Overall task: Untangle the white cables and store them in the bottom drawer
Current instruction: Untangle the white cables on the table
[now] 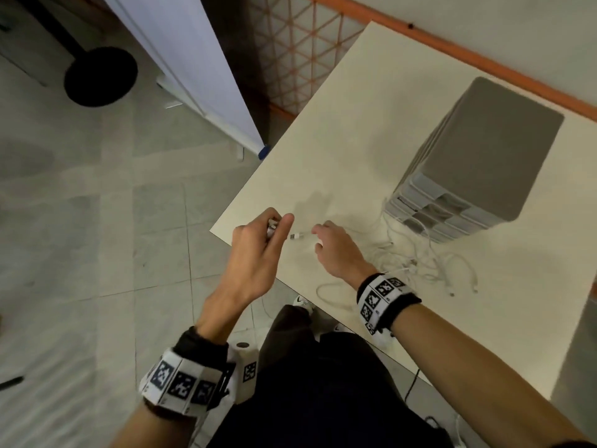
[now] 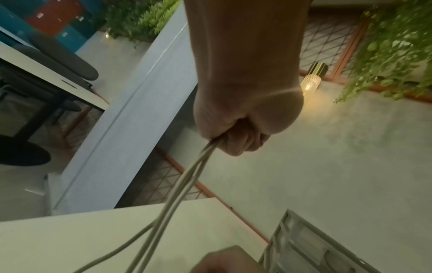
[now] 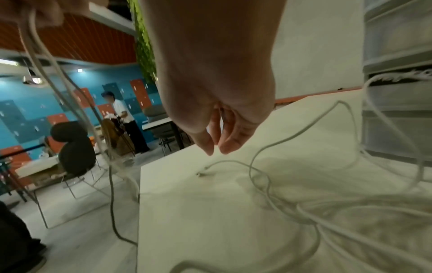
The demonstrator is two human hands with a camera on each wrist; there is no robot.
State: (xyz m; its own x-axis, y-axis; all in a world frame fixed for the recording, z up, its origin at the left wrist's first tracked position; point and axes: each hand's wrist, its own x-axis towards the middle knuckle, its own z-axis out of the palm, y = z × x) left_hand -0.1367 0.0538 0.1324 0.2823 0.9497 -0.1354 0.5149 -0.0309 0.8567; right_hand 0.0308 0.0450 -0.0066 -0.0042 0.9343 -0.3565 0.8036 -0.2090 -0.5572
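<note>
My left hand (image 1: 274, 227) is curled in a fist round a few strands of white cable (image 2: 187, 184), held above the table's near left corner; the strands hang down past the edge. My right hand (image 1: 318, 237) hovers just right of it, fingers (image 3: 230, 146) relaxed and pointing down, holding nothing. A white connector (image 1: 295, 236) lies on the table between the hands, also in the right wrist view (image 3: 201, 173). The tangle of white cables (image 1: 420, 263) sprawls before the grey drawer unit (image 1: 478, 163). One cable (image 3: 397, 75) runs into a gap between drawers partway up.
The cream table (image 1: 339, 140) stands against a wall with an orange rail (image 1: 452, 50). A white board (image 1: 193, 59) and a black round base (image 1: 100, 76) stand on the tiled floor at left. Chairs and a standing person (image 3: 121, 118) are far behind.
</note>
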